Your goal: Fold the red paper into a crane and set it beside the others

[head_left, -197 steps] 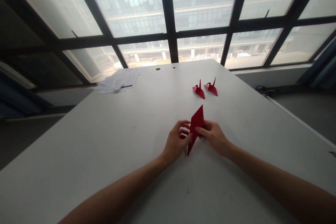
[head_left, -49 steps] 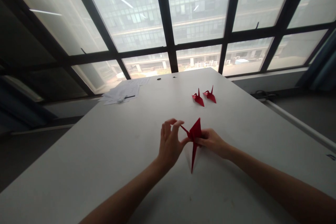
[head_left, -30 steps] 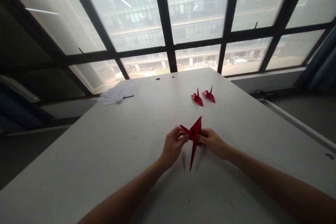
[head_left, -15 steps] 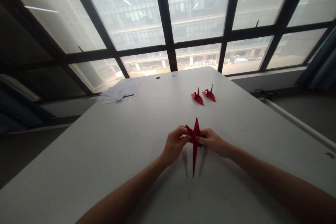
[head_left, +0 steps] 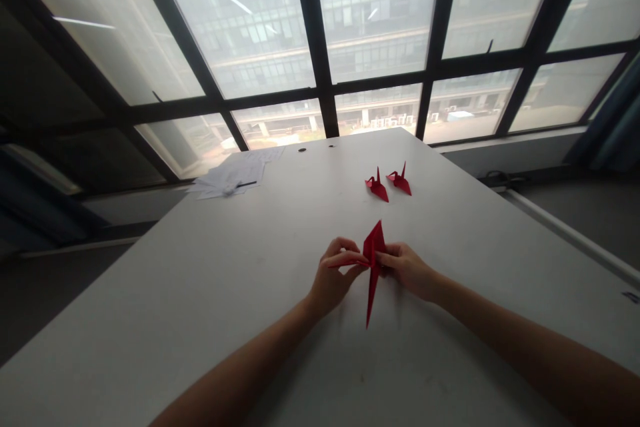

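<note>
A folded red paper figure (head_left: 373, 265) hangs just above the white table (head_left: 200, 293), one long point aimed down toward me and another up. My left hand (head_left: 334, 275) pinches a thin side flap of it between thumb and fingers. My right hand (head_left: 407, 269) grips the figure's middle from the right, fingers closed. Both hands are in front of me at the table's centre.
Two finished red paper cranes (head_left: 377, 187) (head_left: 401, 181) stand side by side farther back on the table. A loose pile of white sheets (head_left: 230, 175) lies at the far left corner. Large dark-framed windows (head_left: 320, 47) rise behind the table's far edge.
Over the last second my left hand has drawn the side flap outward and flatter to the left. The figure has tilted slightly. The right hand has kept its grip.
</note>
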A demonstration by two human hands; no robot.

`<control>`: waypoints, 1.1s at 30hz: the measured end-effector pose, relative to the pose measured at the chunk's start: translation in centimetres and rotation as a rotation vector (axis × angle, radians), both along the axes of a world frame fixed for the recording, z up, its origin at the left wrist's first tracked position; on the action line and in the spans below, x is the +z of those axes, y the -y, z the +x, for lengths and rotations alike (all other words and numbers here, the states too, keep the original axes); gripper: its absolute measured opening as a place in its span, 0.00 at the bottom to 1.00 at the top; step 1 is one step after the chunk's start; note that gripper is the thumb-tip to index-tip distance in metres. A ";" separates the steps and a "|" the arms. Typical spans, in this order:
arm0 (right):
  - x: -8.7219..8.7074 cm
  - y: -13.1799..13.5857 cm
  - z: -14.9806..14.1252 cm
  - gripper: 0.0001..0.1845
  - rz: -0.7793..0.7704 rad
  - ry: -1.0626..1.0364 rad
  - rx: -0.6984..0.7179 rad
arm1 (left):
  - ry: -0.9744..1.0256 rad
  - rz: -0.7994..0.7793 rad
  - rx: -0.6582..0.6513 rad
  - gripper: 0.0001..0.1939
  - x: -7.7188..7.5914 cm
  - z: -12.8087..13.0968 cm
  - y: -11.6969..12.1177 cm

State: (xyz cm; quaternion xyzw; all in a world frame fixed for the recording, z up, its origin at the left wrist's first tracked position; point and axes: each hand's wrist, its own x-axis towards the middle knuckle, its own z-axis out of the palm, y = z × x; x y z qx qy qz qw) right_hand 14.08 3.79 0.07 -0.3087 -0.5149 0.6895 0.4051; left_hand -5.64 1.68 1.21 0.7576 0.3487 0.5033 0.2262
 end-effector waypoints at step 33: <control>0.0 -0.3 0.5 0.20 0.127 0.058 0.076 | 0.280 -0.465 -0.200 0.13 0.5 0.9 0.6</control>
